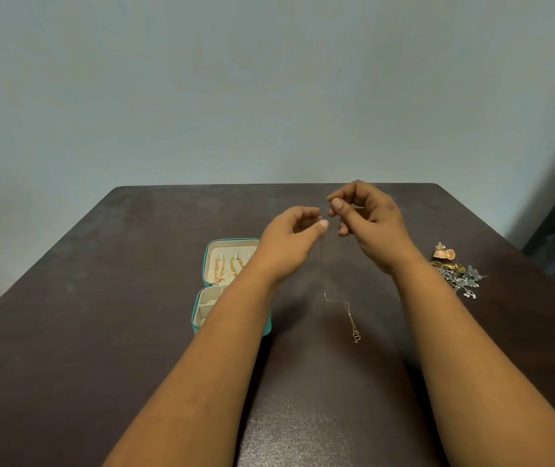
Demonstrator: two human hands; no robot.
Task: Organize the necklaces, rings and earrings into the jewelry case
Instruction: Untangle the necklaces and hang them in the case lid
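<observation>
A thin gold necklace [352, 320] hangs from both hands above the table's middle, its small ring pendant dangling lowest. My left hand [294, 235] and my right hand [367, 219] pinch the chain's top ends close together. The teal jewelry case [207, 264] lies open at the left, partly behind my left forearm. Two chains, one rose-gold and one gold, hang in its cream lid. Its lower tray shows cream compartments.
A pile of loose jewelry [456, 273] lies at the right of the dark brown table [100, 332]: gold bell earrings, gold rings and silver pieces. A pale wall stands behind the table's far edge.
</observation>
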